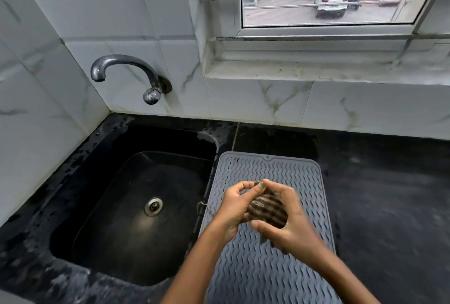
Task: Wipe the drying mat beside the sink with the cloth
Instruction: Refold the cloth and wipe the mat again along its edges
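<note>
A grey ribbed drying mat (pixel 253 274) lies on the black counter just right of the sink (pixel 136 206). Above the mat's middle I hold a bunched brown striped cloth (pixel 266 208) between both hands. My left hand (pixel 235 206) grips its left side with thumb and fingers curled over the top. My right hand (pixel 289 220) wraps around its right and lower side. The cloth is balled up and looks lifted off the mat; part of it is hidden by my fingers.
A steel tap (pixel 126 72) sticks out of the marble-tiled wall above the sink. Black counter (pixel 389 194) stretches to the right of the mat. A window ledge (pixel 316 69) runs along the back wall.
</note>
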The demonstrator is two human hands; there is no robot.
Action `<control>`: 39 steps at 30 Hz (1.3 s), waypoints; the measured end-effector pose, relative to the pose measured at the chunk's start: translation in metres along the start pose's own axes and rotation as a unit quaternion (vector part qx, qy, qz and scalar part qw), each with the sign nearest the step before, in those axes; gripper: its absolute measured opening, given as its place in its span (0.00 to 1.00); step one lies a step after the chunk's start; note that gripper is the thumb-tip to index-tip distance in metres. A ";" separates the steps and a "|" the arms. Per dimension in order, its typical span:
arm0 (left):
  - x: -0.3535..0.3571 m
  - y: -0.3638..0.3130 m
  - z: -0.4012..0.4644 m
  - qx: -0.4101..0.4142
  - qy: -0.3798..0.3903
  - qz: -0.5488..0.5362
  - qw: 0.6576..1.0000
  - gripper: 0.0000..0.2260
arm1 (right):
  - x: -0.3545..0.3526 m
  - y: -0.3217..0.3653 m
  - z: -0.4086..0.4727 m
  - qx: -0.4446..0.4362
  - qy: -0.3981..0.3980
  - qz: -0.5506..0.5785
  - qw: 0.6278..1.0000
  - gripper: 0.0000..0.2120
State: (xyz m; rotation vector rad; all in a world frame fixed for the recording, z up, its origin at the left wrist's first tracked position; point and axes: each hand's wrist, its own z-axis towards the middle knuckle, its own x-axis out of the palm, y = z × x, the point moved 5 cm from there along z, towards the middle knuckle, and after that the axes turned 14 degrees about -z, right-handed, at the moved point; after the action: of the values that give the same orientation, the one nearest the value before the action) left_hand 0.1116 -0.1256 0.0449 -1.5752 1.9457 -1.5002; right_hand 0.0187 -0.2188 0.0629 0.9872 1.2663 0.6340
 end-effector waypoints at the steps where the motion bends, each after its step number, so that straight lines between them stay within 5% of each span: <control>1: -0.003 0.004 0.006 0.009 -0.012 -0.001 1.000 0.11 | 0.002 -0.007 0.005 -0.001 -0.014 -0.009 1.000 0.32; 5: -0.025 0.010 0.039 0.136 -0.085 0.158 0.974 0.04 | -0.003 -0.034 0.042 0.029 -0.041 -0.041 0.998 0.25; 10: -0.042 0.010 0.087 0.211 -0.101 0.506 0.830 0.19 | -0.011 -0.035 0.125 0.018 -0.071 -0.131 0.989 0.25; 17: -0.047 0.005 0.125 0.239 -0.145 0.587 0.760 0.24 | 0.043 -0.045 0.215 -0.068 0.100 -0.402 0.908 0.27; 25: -0.055 0.011 0.134 0.266 -0.158 0.558 0.770 0.31 | 0.047 -0.047 0.262 -0.065 0.233 -0.401 0.884 0.21; 39: -0.058 0.013 0.138 0.238 -0.170 0.578 0.762 0.30 | 0.009 -0.032 0.263 -0.144 0.275 -0.657 0.687 0.13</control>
State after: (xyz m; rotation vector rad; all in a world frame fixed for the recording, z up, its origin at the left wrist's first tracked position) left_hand 0.2231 -0.1556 -0.0514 -0.1963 1.5500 -0.8999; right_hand 0.2711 -0.2924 0.0306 -0.5651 1.9191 -0.0854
